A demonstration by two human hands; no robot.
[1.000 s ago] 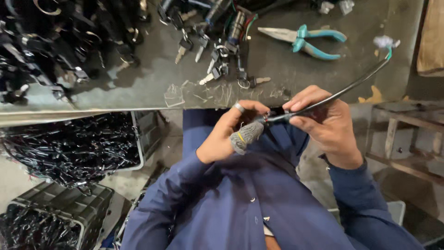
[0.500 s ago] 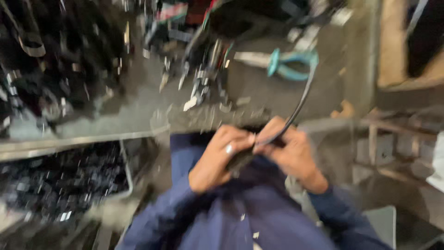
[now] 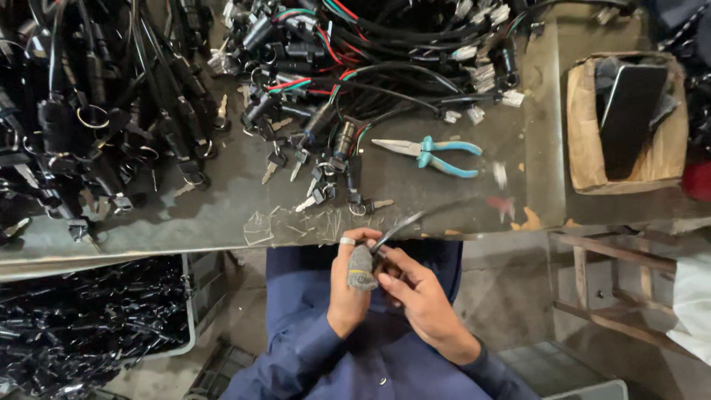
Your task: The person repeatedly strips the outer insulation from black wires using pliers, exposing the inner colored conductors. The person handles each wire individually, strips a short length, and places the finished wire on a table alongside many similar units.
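Closest in, over a blue-shirted lap, the left hand [image 3: 348, 285], thumb in a grey fabric guard, and the right hand [image 3: 415, 292] both close their fingers on a thin black cable [image 3: 396, 226] at the bench [image 3: 222, 222] edge. The blurred cable could whip or slip, likely if the hold loosens. Beyond lie keys [image 3: 296, 167], teal pliers [image 3: 433, 154], then tangled harnesses [image 3: 385, 44] it might snag.

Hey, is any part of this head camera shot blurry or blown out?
Head view: mostly sharp; the black cable between the left hand and right hand smears with motion blur; the turquoise pliers are crisp; soft sheen on the dark table, no harsh glare; white cloth at right runs bright.
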